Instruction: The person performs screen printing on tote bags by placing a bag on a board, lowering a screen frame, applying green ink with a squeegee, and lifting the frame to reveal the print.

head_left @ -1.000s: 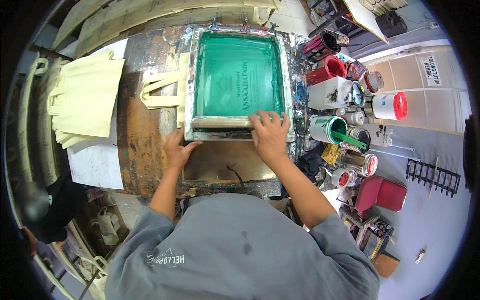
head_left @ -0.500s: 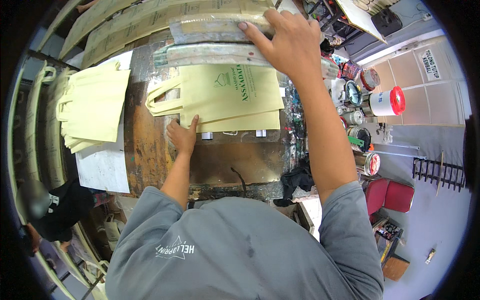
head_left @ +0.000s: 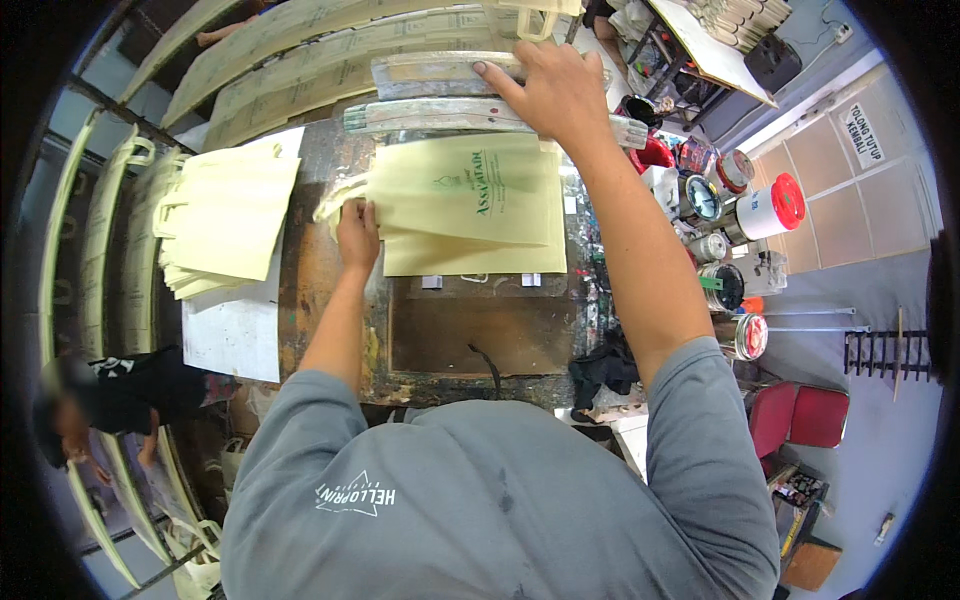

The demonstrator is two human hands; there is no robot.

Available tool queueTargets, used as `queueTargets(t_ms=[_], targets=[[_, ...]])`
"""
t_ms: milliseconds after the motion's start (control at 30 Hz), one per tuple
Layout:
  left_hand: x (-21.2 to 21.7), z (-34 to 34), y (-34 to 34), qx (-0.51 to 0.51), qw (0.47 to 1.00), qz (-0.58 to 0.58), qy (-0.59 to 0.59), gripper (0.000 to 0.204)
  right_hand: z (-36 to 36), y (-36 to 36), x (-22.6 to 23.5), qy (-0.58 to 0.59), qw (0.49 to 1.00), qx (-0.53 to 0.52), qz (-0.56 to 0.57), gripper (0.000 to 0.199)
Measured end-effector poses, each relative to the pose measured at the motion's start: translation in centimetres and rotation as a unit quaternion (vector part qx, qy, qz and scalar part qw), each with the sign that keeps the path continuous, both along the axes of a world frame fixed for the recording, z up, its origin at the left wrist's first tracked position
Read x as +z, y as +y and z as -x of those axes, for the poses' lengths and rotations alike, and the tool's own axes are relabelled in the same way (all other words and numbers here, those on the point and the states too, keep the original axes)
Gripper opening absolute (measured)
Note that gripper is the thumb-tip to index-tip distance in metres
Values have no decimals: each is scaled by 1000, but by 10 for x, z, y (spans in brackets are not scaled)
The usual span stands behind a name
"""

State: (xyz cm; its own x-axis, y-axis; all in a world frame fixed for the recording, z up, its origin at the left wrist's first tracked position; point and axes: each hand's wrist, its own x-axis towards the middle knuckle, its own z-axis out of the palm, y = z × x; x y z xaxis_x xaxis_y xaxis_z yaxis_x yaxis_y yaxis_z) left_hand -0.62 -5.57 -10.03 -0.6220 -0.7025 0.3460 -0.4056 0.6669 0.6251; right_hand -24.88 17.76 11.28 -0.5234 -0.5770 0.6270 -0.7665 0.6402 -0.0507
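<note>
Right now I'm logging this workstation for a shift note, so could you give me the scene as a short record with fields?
Left hand: fingers closed at the handle end of the printed bag
Right hand: over a long bar at the raised frame; grip underneath hidden
Bag: pale yellow, green print, on the table
Left side: stack of bags, partly over a white sheet
Right side: white container with red lid; black cloth nearer
Other person: lower left, dark clothing
</note>
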Motion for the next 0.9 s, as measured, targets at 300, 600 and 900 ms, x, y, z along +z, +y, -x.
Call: queueTargets(t_ms=[300, 600, 900], targets=[[93, -185, -213, -3, 999, -45, 15, 30, -5, -5, -2, 24, 999, 21, 29, 63], [54, -163, -214, 123, 959, 251, -48, 60, 22, -4, 13, 58, 998, 8, 12, 62], [-98, 7, 164, -390, 887, 90, -231, 112, 11, -24, 51, -158, 987, 1, -23, 63]])
